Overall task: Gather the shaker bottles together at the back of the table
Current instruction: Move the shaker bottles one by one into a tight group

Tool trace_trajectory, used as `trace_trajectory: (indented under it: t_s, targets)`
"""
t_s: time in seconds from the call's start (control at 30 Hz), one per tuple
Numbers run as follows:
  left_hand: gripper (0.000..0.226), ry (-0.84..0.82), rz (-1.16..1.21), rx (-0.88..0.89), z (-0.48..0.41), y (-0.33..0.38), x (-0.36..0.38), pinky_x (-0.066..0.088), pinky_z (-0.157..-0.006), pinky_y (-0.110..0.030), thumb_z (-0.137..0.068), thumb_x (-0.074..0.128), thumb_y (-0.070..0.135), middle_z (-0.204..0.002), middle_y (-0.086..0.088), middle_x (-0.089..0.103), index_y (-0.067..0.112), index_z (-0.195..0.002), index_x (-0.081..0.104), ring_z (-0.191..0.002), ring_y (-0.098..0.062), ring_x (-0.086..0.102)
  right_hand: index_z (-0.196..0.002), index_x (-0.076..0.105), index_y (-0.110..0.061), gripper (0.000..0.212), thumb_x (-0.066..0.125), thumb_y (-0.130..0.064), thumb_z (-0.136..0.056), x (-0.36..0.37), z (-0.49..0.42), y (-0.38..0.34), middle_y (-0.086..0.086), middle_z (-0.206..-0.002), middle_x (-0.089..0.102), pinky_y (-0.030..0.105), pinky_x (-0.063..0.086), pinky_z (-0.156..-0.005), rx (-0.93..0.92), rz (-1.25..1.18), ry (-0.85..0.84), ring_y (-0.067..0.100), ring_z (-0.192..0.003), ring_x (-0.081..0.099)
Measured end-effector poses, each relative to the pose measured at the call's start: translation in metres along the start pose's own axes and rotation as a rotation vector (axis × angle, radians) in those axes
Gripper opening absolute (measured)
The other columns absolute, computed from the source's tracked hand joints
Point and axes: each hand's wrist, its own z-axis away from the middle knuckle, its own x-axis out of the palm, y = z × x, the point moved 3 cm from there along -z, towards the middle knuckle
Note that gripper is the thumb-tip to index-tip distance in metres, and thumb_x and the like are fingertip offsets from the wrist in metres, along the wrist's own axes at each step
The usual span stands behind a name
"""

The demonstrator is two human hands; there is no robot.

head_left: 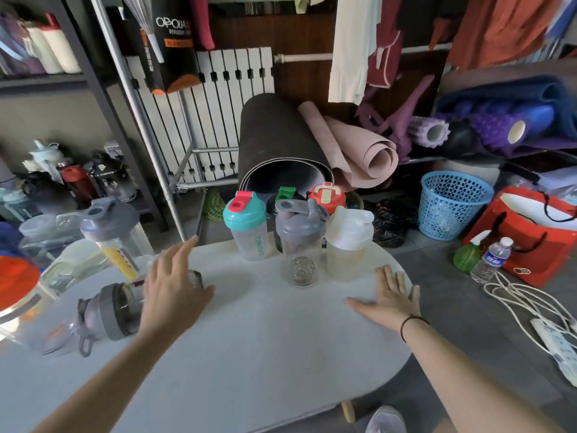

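Light grey bench [249, 354] with a rounded right end. Five shaker bottles are grouped at the back edge: teal-lidded bottle [248, 226], grey-lidded bottle [300, 242] with a wire ball inside, and white-lidded bottle [349, 242] in front; green-capped bottle [285, 195] and red-lidded bottle [327, 196] behind them, mostly hidden. The front three stand upright, close beside each other. Left hand [173, 295], fingers spread, is over a grey-lidded bottle lying on its side [109, 314] at bench left; can't tell if it touches the bottle. Right hand [390, 303] lies flat, fingers spread, palm down on the bench, just in front of the white-lidded bottle, holding nothing. Another tall grey-lidded bottle [117, 235] stands upright at far left, apart from the back group. A blue basket [449, 204] sits on the floor at right.
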Motion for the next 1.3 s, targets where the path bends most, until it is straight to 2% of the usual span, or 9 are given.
trace_trajectory:
  t_s: [0.1, 0.2, 0.27, 0.37, 0.67, 0.8, 0.97, 1.13, 1.3]
  targets:
    - [0.116, -0.348, -0.356, -0.221, -0.01, -0.06, -0.024, 0.002, -0.113, -0.061, -0.056, 0.07, 0.07, -0.161, -0.003, 0.007, 0.052, -0.144, -0.003, -0.147, -0.033, -0.001, -0.153, -0.011, -0.021, 0.117, 0.036, -0.087, -0.068, -0.002, 0.002, -0.001, -0.004, -0.162, -0.019, 0.053, -0.007, -0.117, 0.013, 0.018, -0.043, 0.022, -0.149, -0.018]
    - [0.12, -0.521, -0.543, -0.228, -0.008, -0.09, -0.035, 0.026, -0.105, -0.057, -0.056, 0.07, 0.065, -0.158, 0.002, 0.02, 0.052, -0.143, -0.012, -0.141, -0.032, 0.021, -0.153, -0.014, -0.019, 0.118, 0.036, -0.087, -0.07, -0.001, 0.006, -0.001, -0.001, -0.161, -0.024, 0.051, -0.008, -0.118, 0.022, 0.042, -0.081, 0.025, -0.148, -0.021]
    - [0.117, -0.521, -0.585, -0.165, -0.008, -0.091, -0.039, 0.04, -0.091, -0.046, -0.055, 0.071, 0.06, -0.146, 0.004, 0.038, 0.048, -0.146, -0.002, -0.128, -0.028, 0.037, -0.152, -0.017, -0.017, 0.121, 0.037, -0.087, -0.069, 0.0, 0.01, -0.003, 0.002, -0.16, -0.027, 0.048, -0.007, -0.119, 0.012, 0.068, -0.106, 0.028, -0.147, -0.022]
    - [0.107, -0.53, -0.653, -0.091, -0.008, -0.082, -0.04, 0.045, -0.084, -0.043, -0.051, 0.07, 0.064, -0.135, 0.007, 0.047, 0.044, -0.144, 0.021, -0.118, -0.025, 0.045, -0.15, -0.021, -0.015, 0.126, 0.04, -0.088, -0.068, 0.004, 0.02, -0.005, 0.005, -0.158, -0.031, 0.046, -0.009, -0.118, -0.008, 0.077, -0.148, 0.029, -0.146, -0.026]
    - [0.092, -0.335, -0.803, 0.316, -0.013, -0.004, -0.043, 0.038, -0.087, -0.044, -0.054, 0.074, 0.06, -0.129, 0.012, 0.053, 0.039, -0.132, 0.032, -0.118, -0.024, 0.046, -0.15, -0.021, -0.016, 0.118, 0.037, -0.084, -0.073, 0.008, 0.032, -0.009, 0.005, -0.158, -0.032, 0.047, -0.011, -0.117, -0.02, 0.09, -0.167, 0.029, -0.146, -0.026]
    - [0.077, -0.26, -0.935, 0.612, -0.017, 0.04, -0.035, 0.036, -0.091, -0.049, -0.063, 0.074, 0.041, -0.127, 0.001, 0.056, 0.035, -0.131, 0.038, -0.119, -0.031, 0.045, -0.15, -0.022, -0.016, 0.117, 0.035, -0.084, -0.074, 0.006, 0.032, -0.009, 0.007, -0.157, -0.032, 0.048, -0.01, -0.118, -0.033, 0.098, -0.17, 0.03, -0.146, -0.026]
    - [0.07, -0.189, -1.07, 0.913, -0.009, 0.083, -0.021, 0.041, -0.095, -0.057, -0.057, 0.081, 0.022, -0.117, -0.01, 0.063, 0.026, -0.122, 0.054, -0.116, -0.041, 0.052, -0.15, -0.021, -0.015, 0.115, 0.036, -0.082, -0.076, 0.005, 0.034, -0.009, 0.009, -0.157, -0.032, 0.049, -0.01, -0.118, -0.054, 0.09, -0.168, 0.032, -0.145, -0.026]
    - [0.05, -0.179, -1.183, 1.047, -0.005, 0.095, -0.002, 0.048, -0.098, -0.048, -0.058, 0.082, 0.023, -0.109, -0.003, 0.069, 0.028, -0.105, 0.066, -0.112, -0.034, 0.06, -0.15, -0.022, -0.015, 0.116, 0.035, -0.083, -0.076, 0.006, 0.034, -0.009, 0.008, -0.157, -0.032, 0.048, -0.01, -0.118, -0.056, 0.089, -0.164, 0.031, -0.146, -0.026]
    - [0.032, -0.078, -1.419, 1.142, 0.003, 0.1, 0.015, 0.036, -0.106, -0.045, -0.075, 0.066, 0.031, -0.117, 0.003, 0.067, 0.029, -0.107, 0.066, -0.119, -0.025, 0.057, -0.15, -0.023, -0.015, 0.117, 0.033, -0.085, -0.074, 0.008, 0.033, -0.008, 0.007, -0.157, -0.032, 0.048, -0.01, -0.118, -0.058, 0.095, -0.159, 0.03, -0.146, -0.026]
